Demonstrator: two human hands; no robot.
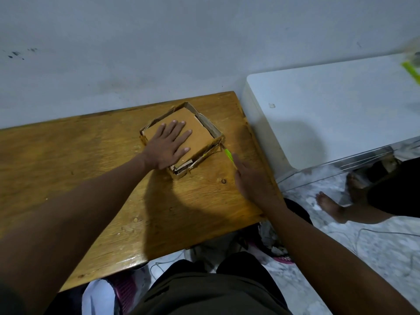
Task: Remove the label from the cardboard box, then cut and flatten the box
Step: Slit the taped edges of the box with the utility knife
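Note:
A small brown cardboard box point(200, 126) sits on the wooden table point(91, 169) near its far right corner. My left hand point(169, 145) lies flat on the box's top panel with fingers spread, pressing it down inside the low walls. My right hand point(252, 178) is beside the box at the table's right edge and holds a green-handled cutter point(228, 154) whose tip touches the box's right corner. No label is visible on the box.
A white appliance point(329, 114) stands right of the table against the grey wall. Another person's bare feet point(329, 205) rest on the marble floor at the right. A green blurred object point(411, 69) lies on the appliance. Cloth and cables lie under the table.

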